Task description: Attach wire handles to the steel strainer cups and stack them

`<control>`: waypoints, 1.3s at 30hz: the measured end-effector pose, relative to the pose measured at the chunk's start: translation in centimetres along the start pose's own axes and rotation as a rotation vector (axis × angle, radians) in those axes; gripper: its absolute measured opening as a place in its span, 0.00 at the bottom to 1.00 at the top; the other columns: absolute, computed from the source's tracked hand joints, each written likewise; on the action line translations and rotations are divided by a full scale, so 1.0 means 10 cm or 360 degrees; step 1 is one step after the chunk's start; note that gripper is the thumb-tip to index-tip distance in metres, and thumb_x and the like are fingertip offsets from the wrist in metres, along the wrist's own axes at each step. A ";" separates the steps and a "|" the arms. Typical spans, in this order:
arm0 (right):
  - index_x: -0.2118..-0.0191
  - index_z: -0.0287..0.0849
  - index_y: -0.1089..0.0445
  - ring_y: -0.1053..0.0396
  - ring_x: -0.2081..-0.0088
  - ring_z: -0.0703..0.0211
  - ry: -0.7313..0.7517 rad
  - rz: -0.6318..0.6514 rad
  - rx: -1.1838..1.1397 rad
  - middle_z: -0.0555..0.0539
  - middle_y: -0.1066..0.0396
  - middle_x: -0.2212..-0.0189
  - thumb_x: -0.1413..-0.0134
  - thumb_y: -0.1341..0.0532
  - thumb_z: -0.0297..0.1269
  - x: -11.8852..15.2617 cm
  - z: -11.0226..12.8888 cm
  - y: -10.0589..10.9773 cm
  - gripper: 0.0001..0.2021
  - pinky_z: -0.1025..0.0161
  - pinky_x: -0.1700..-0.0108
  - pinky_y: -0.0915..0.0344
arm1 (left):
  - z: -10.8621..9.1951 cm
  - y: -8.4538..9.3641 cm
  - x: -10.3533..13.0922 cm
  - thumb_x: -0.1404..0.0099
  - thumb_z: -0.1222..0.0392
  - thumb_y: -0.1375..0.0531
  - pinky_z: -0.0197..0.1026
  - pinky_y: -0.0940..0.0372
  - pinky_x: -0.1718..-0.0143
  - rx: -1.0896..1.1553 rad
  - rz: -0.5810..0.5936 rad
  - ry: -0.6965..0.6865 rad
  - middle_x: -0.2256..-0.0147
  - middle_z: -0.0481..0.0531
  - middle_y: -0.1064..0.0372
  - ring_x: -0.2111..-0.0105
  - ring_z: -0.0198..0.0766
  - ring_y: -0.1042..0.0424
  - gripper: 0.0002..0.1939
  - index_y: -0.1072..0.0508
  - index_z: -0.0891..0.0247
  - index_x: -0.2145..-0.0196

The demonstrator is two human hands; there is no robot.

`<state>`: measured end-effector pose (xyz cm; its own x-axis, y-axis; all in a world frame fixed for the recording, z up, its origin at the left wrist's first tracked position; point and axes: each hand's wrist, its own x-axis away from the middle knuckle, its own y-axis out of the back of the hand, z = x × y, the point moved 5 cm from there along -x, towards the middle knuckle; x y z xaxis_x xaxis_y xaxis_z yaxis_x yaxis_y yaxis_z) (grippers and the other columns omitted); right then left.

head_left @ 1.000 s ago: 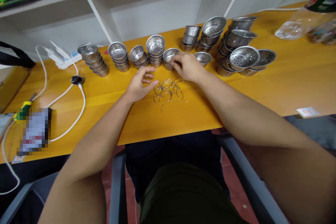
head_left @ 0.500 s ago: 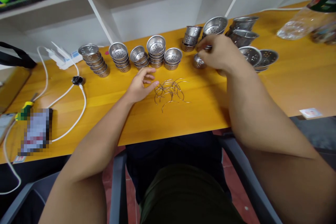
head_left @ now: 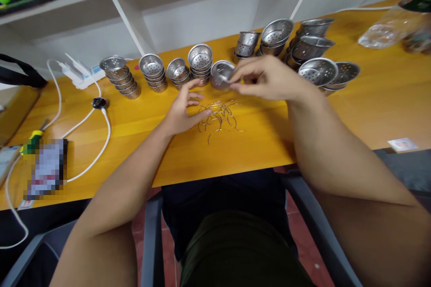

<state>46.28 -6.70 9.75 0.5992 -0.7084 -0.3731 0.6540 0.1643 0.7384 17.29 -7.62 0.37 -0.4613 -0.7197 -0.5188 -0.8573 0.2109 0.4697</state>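
Note:
My right hand [head_left: 261, 78] pinches the rim of a small perforated metal cup [head_left: 222, 76], slightly blurred, at the right end of the left row of cups. My left hand [head_left: 185, 110] is open and holds nothing; its fingers are spread beside a loose pile of curved thin wires [head_left: 218, 115]. Behind the left hand stand cup stacks: a short one [head_left: 177, 71] and a taller one [head_left: 200, 58]. Further left are two more stacks [head_left: 152, 69], [head_left: 116, 69]. Beyond the right hand are other metal cups [head_left: 276, 33], some nested, some tilted [head_left: 316, 71].
A white power strip [head_left: 82, 76] with cables and a black round plug [head_left: 100, 103] lies on the left of the orange table [head_left: 202, 161]. Nearby are a screwdriver [head_left: 33, 140] and a blurred-out item [head_left: 47, 168]. A clear plastic bottle [head_left: 384, 29] lies at the back right.
My right hand has moved left from the right-hand cups, carrying a small cup to the end of the left row. My left hand has shifted slightly, its fingers still spread.

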 end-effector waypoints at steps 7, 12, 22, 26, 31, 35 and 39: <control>0.45 0.47 0.11 0.15 0.47 0.48 0.0422 0.0183 0.0121 0.41 0.12 0.43 0.08 0.35 0.51 -0.10 0.47 -0.83 0.17 0.50 0.48 0.23 | -0.04 0.00 -0.04 0.28 0.38 0.14 0.68 0.27 0.14 -0.0151 0.0060 -0.0168 0.22 0.66 0.26 0.20 0.68 0.23 0.55 0.35 0.52 0.16; 0.36 0.47 0.11 0.16 0.48 0.48 0.0439 0.0249 0.0399 0.41 0.13 0.34 0.07 0.35 0.50 -0.02 0.54 -0.74 0.17 0.54 0.57 0.35 | -0.02 0.07 -0.06 0.27 0.38 0.16 0.61 0.20 0.24 -0.0140 0.0055 -0.0178 0.30 0.64 0.19 0.31 0.60 0.15 0.48 0.30 0.56 0.22; 0.38 0.48 0.14 0.20 0.44 0.41 0.0646 -0.0028 0.0350 0.38 0.19 0.41 0.06 0.40 0.51 0.03 0.65 -0.71 0.19 0.48 0.45 0.23 | 0.04 0.02 -0.07 0.26 0.24 0.19 0.56 0.16 0.39 0.0086 0.0118 -0.0251 0.36 0.60 0.17 0.40 0.55 0.13 0.48 0.29 0.54 0.26; 0.30 0.51 0.19 0.19 0.42 0.38 0.0454 -0.0365 0.0060 0.37 0.19 0.38 0.10 0.37 0.48 -0.05 0.50 -0.76 0.17 0.40 0.39 0.19 | 0.04 0.03 -0.06 0.27 0.24 0.18 0.58 0.16 0.40 -0.0035 0.0072 -0.0194 0.39 0.59 0.18 0.42 0.56 0.13 0.45 0.27 0.55 0.30; 0.39 0.45 0.19 0.18 0.50 0.45 0.0307 -0.0421 -0.0129 0.41 0.15 0.51 0.15 0.38 0.38 -0.15 0.36 -0.87 0.12 0.47 0.40 0.21 | -0.01 0.01 -0.06 0.25 0.26 0.18 0.58 0.17 0.40 -0.0195 0.0082 -0.0214 0.40 0.61 0.17 0.41 0.58 0.13 0.45 0.26 0.56 0.29; 0.43 0.48 0.19 0.24 0.59 0.49 0.0103 -0.0363 -0.0194 0.46 0.19 0.61 0.14 0.39 0.42 -0.17 0.32 -0.88 0.11 0.51 0.48 0.26 | -0.03 -0.02 -0.06 0.27 0.27 0.17 0.60 0.16 0.37 -0.0146 0.0119 -0.0104 0.38 0.63 0.16 0.38 0.60 0.13 0.45 0.26 0.57 0.29; 0.42 0.50 0.21 0.29 0.63 0.50 -0.0054 -0.0302 -0.0320 0.48 0.24 0.63 0.11 0.41 0.54 -0.18 0.25 -0.89 0.17 0.52 0.55 0.29 | -0.01 -0.03 -0.07 0.29 0.25 0.16 0.61 0.16 0.34 -0.0049 0.0119 0.0038 0.38 0.63 0.15 0.38 0.60 0.13 0.47 0.25 0.57 0.30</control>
<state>38.19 -8.60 5.27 0.4436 -0.7615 -0.4726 0.8337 0.1571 0.5294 17.90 -7.27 0.67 -0.5180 -0.7185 -0.4642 -0.8129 0.2448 0.5284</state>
